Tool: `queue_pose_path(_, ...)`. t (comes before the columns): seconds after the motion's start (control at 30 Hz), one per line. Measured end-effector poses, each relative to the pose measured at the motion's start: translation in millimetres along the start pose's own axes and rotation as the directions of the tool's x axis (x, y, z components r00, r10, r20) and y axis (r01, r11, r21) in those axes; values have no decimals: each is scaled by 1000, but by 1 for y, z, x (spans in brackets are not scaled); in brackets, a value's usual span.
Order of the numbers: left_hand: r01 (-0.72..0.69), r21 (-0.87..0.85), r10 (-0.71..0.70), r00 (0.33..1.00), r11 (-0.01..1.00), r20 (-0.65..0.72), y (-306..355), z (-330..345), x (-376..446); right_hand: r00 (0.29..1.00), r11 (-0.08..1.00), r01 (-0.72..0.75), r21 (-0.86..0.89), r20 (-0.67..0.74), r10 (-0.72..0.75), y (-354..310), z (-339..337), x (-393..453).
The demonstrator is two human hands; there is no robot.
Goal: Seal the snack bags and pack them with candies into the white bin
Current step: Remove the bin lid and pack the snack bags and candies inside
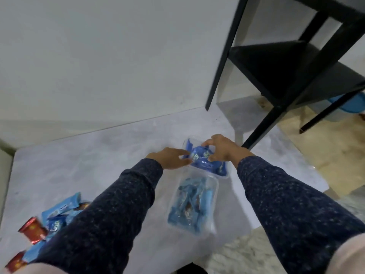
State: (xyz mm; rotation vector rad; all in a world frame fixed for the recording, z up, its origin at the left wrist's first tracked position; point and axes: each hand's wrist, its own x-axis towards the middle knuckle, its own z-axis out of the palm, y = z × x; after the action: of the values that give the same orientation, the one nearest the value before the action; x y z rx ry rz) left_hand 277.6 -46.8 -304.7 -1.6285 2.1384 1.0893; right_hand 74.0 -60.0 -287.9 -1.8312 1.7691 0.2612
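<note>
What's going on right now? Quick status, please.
Both hands, left hand and right hand, gripping blue snack packs in far clear container. Near container filled. Nothing blocking.

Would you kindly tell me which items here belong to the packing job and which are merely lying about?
Job: dark blue snack packets under both hands; clear plastic tray of light blue packets; loose blue and red wrapped snacks.
Lying about: black metal shelf unit; cream shaggy rug.

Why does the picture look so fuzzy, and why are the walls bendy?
In the head view, the clear tub near the person and the snack packets at lower left are smeared by motion blur, so their print is unreadable; both hands are soft too. The wide-angle lens bends the black table legs and the wall edge. The light is dim and bluish.
</note>
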Motion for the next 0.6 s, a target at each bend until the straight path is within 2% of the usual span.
queue_pose_path(0.13,27,-35,-27,1000,999,-11,4,0,23,992,995,96,-40,88,-92,19,1,25)
queue_pose_path(0.27,81,-103,-86,996,991,-41,10,1,43,990,991,134,-28,53,-133,27,-3,41)
queue_pose_path(0.4,129,-222,-143,988,967,-50,25,8,55,997,996,78,51,-13,-78,32,1,48)
queue_pose_path(0.6,76,-318,-144,970,945,-197,46,12,69,999,983,-1,184,-35,8,35,0,50)
